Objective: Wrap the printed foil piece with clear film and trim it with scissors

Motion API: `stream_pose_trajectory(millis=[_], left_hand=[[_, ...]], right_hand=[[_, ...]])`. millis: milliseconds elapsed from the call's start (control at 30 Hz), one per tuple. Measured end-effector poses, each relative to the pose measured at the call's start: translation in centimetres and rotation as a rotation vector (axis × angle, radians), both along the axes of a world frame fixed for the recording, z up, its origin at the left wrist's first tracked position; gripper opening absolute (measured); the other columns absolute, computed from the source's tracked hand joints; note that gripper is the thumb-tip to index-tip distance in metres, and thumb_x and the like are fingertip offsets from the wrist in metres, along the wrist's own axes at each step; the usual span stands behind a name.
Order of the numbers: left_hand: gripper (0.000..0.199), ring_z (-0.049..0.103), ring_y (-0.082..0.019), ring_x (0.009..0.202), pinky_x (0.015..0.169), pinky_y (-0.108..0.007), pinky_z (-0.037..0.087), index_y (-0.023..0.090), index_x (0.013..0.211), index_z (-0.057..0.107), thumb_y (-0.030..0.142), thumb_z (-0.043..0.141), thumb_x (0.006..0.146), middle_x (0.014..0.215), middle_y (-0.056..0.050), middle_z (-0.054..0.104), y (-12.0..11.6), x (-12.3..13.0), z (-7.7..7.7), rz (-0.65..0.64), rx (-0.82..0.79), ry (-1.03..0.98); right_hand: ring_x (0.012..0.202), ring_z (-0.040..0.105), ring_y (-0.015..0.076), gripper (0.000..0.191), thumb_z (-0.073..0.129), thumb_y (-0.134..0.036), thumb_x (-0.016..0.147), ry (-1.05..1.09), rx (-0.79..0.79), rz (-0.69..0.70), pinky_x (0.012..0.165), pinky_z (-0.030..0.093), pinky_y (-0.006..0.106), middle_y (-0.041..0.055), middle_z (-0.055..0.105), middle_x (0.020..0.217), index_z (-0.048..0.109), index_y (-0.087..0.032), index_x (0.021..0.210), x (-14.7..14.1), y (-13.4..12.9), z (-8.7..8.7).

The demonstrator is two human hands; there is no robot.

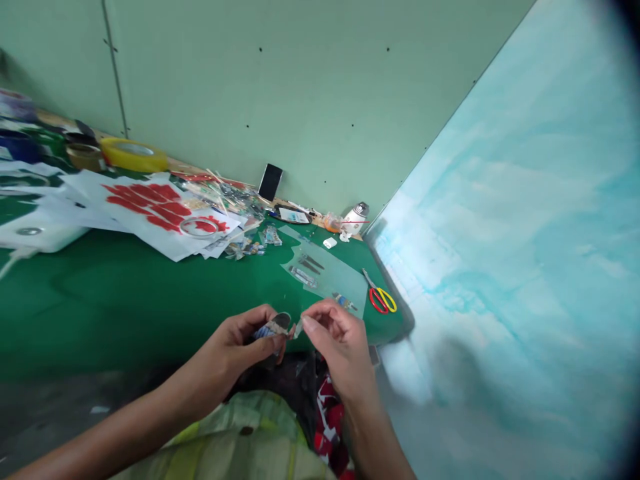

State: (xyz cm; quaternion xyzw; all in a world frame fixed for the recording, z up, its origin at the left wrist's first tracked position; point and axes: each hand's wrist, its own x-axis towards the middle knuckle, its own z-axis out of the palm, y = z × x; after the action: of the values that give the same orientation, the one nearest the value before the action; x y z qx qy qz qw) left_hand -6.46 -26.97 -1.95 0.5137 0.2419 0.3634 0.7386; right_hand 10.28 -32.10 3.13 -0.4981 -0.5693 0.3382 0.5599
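Between the thumb and fingers of my left hand [245,340] is a small printed cutout [273,327], dark at its rounded top with blue and pale parts below. Close beside it, my right hand [335,330] pinches a small pale strip [299,328] between thumb and forefinger. Whether the strip is joined to the cutout I cannot tell. Both hands are at the near edge of the green table [175,293]. Just beyond them lies a translucent sheet [330,267] with several small printed pieces on it. Scissors [380,293] with red and yellow handles rest right of the sheet.
White papers [150,213] with red shapes cover the table's left side, near a roll of yellow tape [134,155]. A phone [271,182] leans on the green wall, with a white container [356,219] farther right. A pale blue wall [500,233] closes off the right.
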Motion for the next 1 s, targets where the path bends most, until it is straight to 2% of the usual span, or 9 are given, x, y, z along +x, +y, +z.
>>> stream_pose_trajectory(millis=[167, 367, 533, 733, 867, 1000], left_hand=[[0.02, 0.046, -0.011, 0.063, 0.06, -0.024, 0.034, 0.019, 0.078, 0.062, 0.035, 0.071, 0.084, 0.067, 0.003, 0.059, -0.3, -0.4, 0.9, -0.051, 0.072, 0.0], [0.014, 0.047, -0.011, 0.064, 0.062, -0.024, 0.035, 0.018, 0.076, 0.061, 0.027, 0.069, 0.083, 0.066, 0.004, 0.059, -0.3, -0.4, 1.8, -0.045, 0.129, 0.031], [0.009, 0.047, -0.012, 0.066, 0.064, -0.024, 0.036, 0.019, 0.08, 0.064, 0.026, 0.07, 0.082, 0.068, 0.004, 0.058, -0.1, -0.1, 1.8, -0.077, 0.156, 0.083], [0.011, 0.045, -0.013, 0.068, 0.065, -0.025, 0.035, 0.019, 0.081, 0.068, 0.03, 0.07, 0.082, 0.07, 0.003, 0.059, 0.0, 0.4, 2.0, -0.125, 0.138, 0.124], [0.012, 0.046, -0.014, 0.07, 0.067, -0.026, 0.036, 0.019, 0.079, 0.068, 0.03, 0.071, 0.081, 0.072, 0.002, 0.06, 0.2, 0.7, 1.6, -0.148, 0.129, 0.084], [0.011, 0.046, -0.014, 0.071, 0.067, -0.026, 0.037, 0.018, 0.081, 0.067, 0.028, 0.071, 0.081, 0.074, 0.001, 0.059, 0.4, 1.2, 1.3, -0.154, 0.087, 0.072]], right_hand=[[0.064, 0.049, 0.0104, 0.014, 0.066, -0.024, 0.082, -0.037, -0.041, -0.022, 0.06, 0.039, 0.023, -0.0031, 0.054, 0.068, 0.063, -0.016, 0.072, -0.2, -0.5, 1.3], [0.062, 0.049, 0.0104, 0.017, 0.069, -0.027, 0.081, 0.038, -0.086, -0.033, 0.057, 0.038, 0.022, -0.0028, 0.056, 0.063, 0.063, -0.017, 0.069, 0.1, -0.2, 1.0], [0.056, 0.055, 0.0099, 0.014, 0.074, -0.026, 0.075, 0.255, -0.133, 0.005, 0.057, 0.043, 0.022, -0.0027, 0.061, 0.059, 0.066, -0.017, 0.067, 0.3, 0.2, 0.3], [0.046, 0.055, 0.0084, 0.02, 0.081, -0.029, 0.063, 0.524, -0.271, 0.043, 0.048, 0.043, 0.019, -0.003, 0.06, 0.053, 0.065, -0.015, 0.063, 0.7, 0.2, -0.2], [0.042, 0.053, 0.0087, 0.025, 0.084, -0.031, 0.06, 0.639, -0.358, 0.085, 0.043, 0.042, 0.019, -0.0028, 0.059, 0.051, 0.065, -0.016, 0.063, 0.9, 0.1, -0.4], [0.044, 0.052, 0.0089, 0.026, 0.083, -0.035, 0.063, 0.679, -0.353, 0.129, 0.041, 0.042, 0.02, -0.0021, 0.058, 0.053, 0.066, -0.015, 0.064, 1.2, 0.0, -0.5]])
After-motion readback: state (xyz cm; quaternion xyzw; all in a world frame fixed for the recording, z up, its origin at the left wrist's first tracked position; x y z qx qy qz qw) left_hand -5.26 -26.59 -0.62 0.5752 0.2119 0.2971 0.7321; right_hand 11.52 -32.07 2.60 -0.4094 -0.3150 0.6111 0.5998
